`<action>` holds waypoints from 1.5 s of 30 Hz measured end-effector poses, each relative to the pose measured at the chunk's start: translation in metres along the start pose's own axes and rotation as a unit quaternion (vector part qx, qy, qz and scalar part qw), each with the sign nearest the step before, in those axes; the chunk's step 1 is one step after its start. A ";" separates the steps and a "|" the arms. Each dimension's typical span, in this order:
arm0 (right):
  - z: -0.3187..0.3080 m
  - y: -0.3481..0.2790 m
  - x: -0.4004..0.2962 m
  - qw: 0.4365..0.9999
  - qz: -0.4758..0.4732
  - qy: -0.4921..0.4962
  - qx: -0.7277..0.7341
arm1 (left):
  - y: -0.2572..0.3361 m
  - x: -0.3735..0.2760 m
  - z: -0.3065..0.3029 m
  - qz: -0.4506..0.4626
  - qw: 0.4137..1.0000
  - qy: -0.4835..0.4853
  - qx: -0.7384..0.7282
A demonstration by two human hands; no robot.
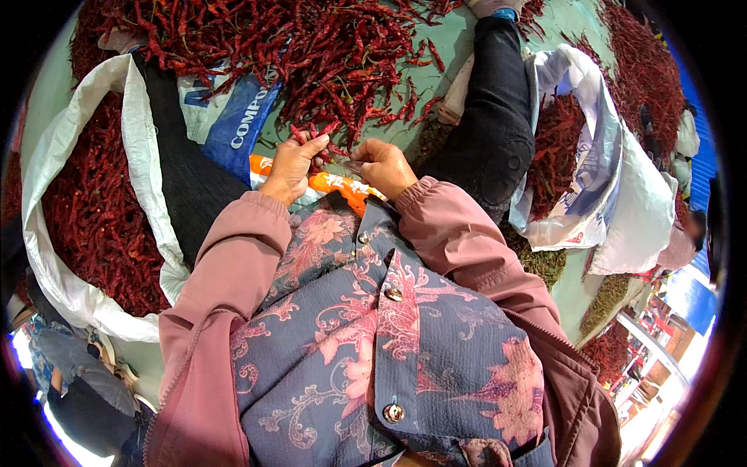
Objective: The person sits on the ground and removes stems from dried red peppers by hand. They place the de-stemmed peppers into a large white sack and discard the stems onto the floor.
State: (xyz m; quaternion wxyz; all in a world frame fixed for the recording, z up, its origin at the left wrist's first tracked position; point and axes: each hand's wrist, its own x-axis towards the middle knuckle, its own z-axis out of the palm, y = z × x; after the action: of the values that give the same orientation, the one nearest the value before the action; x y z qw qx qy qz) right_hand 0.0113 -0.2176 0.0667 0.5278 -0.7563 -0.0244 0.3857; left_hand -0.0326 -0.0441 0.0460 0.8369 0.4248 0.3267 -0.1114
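In front of my lap, my left hand [290,167] grips a few dried red chili peppers [312,133] between thumb and fingers. Close on its right is my right hand [382,166], its thumb and fingertips drawn together near the stem ends of those chilies. A small greyish bit shows at the right fingertips, too small to name. Just beyond both hands lies a large heap of dried red chilies [344,76]. Under the hands, an orange and white printed plastic sack [344,185] lies across my lap.
A white woven sack [143,175] full of red chilies stands open at left. Another open woven sack [607,152] with chilies is at right. My black-trousered legs [496,117] flank the heap. Stems [543,257] lie beside my right leg. Another person [93,385] is at lower left.
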 end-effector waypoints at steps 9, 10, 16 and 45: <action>0.005 0.010 0.007 0.979 0.115 -0.061 0.156 | -0.005 -0.005 0.006 0.014 0.998 -0.043 0.035; 0.006 0.008 0.007 0.983 0.110 -0.058 0.138 | -0.007 -0.004 0.004 0.016 0.998 -0.047 0.036; 0.007 0.007 0.007 0.988 0.102 -0.054 0.103 | -0.013 -0.001 0.000 0.018 0.999 -0.041 0.030; 0.003 -0.011 0.045 0.925 0.175 -0.067 0.331 | 0.010 -0.031 -0.016 0.015 0.949 -0.149 0.279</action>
State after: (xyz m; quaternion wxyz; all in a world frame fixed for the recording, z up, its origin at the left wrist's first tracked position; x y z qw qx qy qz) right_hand 0.0451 -0.1901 0.0504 0.6691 -0.5029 0.2022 0.5084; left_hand -0.0590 -0.0278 0.0654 0.7258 0.6247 0.1481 -0.2472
